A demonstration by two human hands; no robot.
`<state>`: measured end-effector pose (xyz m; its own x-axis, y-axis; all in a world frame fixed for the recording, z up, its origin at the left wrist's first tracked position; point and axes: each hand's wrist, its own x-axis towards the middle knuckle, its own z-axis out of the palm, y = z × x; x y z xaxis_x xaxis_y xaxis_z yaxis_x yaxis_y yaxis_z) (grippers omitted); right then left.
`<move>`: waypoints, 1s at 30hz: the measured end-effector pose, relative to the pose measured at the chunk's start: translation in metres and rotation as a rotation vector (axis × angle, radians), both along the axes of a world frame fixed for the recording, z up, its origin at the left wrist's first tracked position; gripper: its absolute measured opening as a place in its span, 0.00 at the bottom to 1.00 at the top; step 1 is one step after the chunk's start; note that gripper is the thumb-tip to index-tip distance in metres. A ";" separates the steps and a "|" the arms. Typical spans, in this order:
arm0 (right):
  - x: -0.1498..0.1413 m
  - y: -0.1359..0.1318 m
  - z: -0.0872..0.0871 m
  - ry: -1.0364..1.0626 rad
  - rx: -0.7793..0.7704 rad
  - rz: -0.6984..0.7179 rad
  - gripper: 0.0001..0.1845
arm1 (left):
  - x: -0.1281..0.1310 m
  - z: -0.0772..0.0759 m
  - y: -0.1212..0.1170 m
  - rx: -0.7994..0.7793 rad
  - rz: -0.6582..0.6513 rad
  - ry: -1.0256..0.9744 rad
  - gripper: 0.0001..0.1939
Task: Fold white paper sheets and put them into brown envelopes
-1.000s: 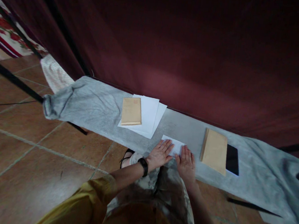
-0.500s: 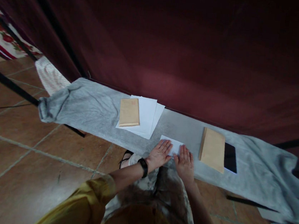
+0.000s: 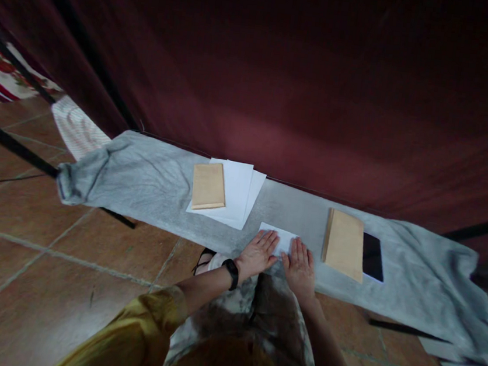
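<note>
A small white piece of paper, apparently folded, lies flat near the front edge of the grey cloth. My left hand, with a black band on the wrist, rests on its left part, fingers stretched out. On its right end lies my right hand, flat with the fingers extended. Neither hand grips anything; the paper's lower side is partly hidden under them. Further left, a brown envelope lies on several white sheets of paper. To the right of my hands is a stack of brown envelopes.
The grey cloth covers a long, narrow table, bunched at both ends. A dark-screened tablet or phone lies partly beneath the right envelopes. A dark red curtain hangs along the back edge. Brown tiles cover the floor.
The whole view has shifted slightly, with things appearing a little further left. Both hands stay flat on the paper, with no clear movement against it.
</note>
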<state>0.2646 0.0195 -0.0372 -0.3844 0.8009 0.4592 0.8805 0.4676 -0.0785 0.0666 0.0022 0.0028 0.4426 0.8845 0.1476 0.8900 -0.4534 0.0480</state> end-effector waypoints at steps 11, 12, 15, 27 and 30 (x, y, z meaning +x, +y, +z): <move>-0.004 0.000 0.004 -0.002 -0.003 -0.030 0.34 | -0.006 -0.012 0.014 -0.035 0.195 -0.095 0.35; -0.004 0.000 0.005 -0.003 -0.003 -0.033 0.34 | -0.007 -0.011 0.016 -0.039 0.207 -0.096 0.35; -0.005 -0.001 0.006 -0.012 -0.001 -0.037 0.33 | -0.011 -0.009 0.018 -0.034 0.250 -0.108 0.37; -0.006 -0.001 0.005 -0.004 -0.018 -0.064 0.33 | 0.006 -0.010 0.015 0.022 0.309 -0.109 0.32; -0.006 -0.001 0.005 -0.003 -0.014 -0.062 0.33 | 0.016 -0.015 0.015 0.012 0.286 -0.116 0.32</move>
<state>0.2583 0.0187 -0.0319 -0.3357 0.8293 0.4467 0.9078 0.4114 -0.0817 0.0829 0.0167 -0.0120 0.1560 0.9686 0.1937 0.9705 -0.1869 0.1527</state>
